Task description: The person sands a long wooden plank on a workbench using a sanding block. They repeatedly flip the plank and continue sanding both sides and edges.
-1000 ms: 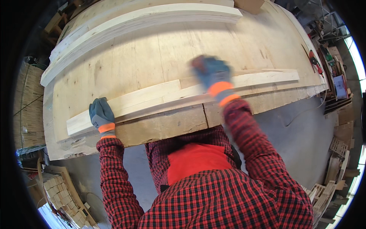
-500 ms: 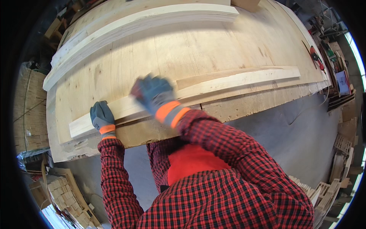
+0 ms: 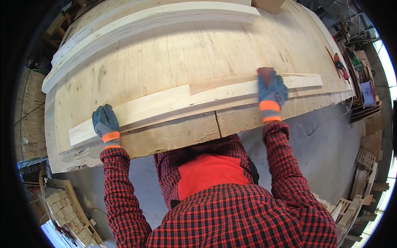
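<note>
A long pale wooden board [image 3: 223, 94], apparently made of joined strips, lies along the near side of the plywood-topped workbench [image 3: 178, 53]. Gloved in blue-grey with an orange cuff, my left hand [image 3: 106, 122] grips the board near its left end, fingers closed over its edge. Toward the right end, my right hand [image 3: 273, 90] rests on top of the board, closed around a reddish-brown sanding pad [image 3: 266, 74]. The pad sticks out past the fingertips on the far side; its underside is hidden.
Stacked long boards [image 3: 153, 20] lie across the far side of the bench. A red-and-black hand tool [image 3: 339, 64] sits at the right edge, with a cable [image 3: 326, 127] hanging below. Wood piles [image 3: 68, 213] stand on the floor at left, and pallets [image 3: 366, 159] at right.
My right hand has swept right along the board with the sanding pad, from near its middle to near its right end. My left hand still holds the left end.
</note>
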`<state>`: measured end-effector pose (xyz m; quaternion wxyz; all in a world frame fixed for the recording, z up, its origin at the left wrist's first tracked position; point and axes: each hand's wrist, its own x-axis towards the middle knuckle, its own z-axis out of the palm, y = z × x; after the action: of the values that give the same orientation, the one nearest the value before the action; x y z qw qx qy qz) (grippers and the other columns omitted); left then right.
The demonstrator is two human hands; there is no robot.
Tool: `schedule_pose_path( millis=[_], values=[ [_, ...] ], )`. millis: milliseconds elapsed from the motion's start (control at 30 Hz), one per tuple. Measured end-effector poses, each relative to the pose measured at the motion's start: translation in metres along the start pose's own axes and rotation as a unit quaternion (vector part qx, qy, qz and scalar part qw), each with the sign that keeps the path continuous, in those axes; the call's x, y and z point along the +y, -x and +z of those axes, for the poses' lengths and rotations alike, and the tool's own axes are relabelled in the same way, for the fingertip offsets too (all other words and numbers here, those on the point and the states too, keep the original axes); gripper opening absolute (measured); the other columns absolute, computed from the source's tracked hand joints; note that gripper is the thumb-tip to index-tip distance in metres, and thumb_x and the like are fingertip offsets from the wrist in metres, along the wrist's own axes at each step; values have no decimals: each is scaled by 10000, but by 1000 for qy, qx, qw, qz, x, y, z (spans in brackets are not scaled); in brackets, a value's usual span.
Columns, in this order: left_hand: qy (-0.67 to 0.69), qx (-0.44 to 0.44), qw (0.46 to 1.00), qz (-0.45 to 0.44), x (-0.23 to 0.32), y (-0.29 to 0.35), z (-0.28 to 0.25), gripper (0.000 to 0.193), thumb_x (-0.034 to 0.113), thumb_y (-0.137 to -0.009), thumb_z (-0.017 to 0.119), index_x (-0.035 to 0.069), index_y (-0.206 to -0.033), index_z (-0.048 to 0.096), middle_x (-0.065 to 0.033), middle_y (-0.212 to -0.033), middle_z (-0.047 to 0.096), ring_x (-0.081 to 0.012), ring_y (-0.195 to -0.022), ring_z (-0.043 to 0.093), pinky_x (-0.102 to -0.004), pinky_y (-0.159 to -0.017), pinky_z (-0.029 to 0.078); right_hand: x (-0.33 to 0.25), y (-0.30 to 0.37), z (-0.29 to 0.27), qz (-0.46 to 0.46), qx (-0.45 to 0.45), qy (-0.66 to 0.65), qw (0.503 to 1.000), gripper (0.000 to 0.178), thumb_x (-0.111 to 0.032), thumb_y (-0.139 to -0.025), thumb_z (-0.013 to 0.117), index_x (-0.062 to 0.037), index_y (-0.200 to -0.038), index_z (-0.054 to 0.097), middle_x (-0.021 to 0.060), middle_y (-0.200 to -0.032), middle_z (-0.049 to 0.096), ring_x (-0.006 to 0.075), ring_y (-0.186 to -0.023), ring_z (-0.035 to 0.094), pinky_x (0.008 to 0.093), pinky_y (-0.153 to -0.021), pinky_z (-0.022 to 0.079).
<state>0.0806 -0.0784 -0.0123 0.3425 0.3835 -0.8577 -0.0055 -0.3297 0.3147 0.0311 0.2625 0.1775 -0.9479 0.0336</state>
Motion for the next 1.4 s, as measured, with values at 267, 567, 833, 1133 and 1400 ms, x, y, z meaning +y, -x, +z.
schedule_pose_path(
  millis=[267, 567, 833, 1133, 1400],
  values=[
    [16, 14, 1000, 17, -16, 3, 12, 312, 194, -1084, 545, 45, -889, 737, -161, -912, 736, -386, -914, 660, -487, -850, 529, -179, 104, -63, -310, -123, -340, 879, 753, -498, -848, 810, -76, -1438, 610, 220, -1431, 593, 396, -1189, 607, 565, -1016, 493],
    [101, -49, 986, 121, 178, 11, 49, 161, 107, -992, 634, 48, -875, 728, -187, -884, 702, -391, -902, 641, -511, -853, 498, -11, 6, -9, -159, -98, -116, 975, 700, -634, -1007, 618, -178, -1536, 561, 223, -1533, 601, 450, -1306, 642, 553, -1118, 490],
    [29, -70, 997, -11, 63, 10, -5, 220, 153, -1042, 611, 38, -1135, 774, -185, -1172, 758, -396, -1126, 682, -494, -1036, 524, 38, -43, 18, 54, -40, 18, 998, 607, -613, -1000, 611, -125, -1353, 685, 154, -1319, 705, 419, -1216, 668, 544, -995, 545],
    [35, -24, 996, 78, 47, 18, 0, 217, 129, -1055, 569, 31, -1067, 762, -188, -1138, 765, -381, -1121, 697, -484, -1010, 527, -252, 125, -87, -369, -90, -329, 865, 728, -501, -863, 787, -46, -1404, 614, 200, -1386, 618, 353, -1139, 647, 532, -978, 493],
    [37, -3, 996, 87, 50, 20, 0, 212, 116, -1047, 574, 27, -1050, 767, -184, -1116, 770, -381, -1094, 706, -493, -1013, 525, -40, 20, -9, -232, 70, -224, 944, 467, -424, -918, 803, -96, -1230, 691, 148, -1024, 686, 362, -910, 696, 503, -807, 565]
  ],
)
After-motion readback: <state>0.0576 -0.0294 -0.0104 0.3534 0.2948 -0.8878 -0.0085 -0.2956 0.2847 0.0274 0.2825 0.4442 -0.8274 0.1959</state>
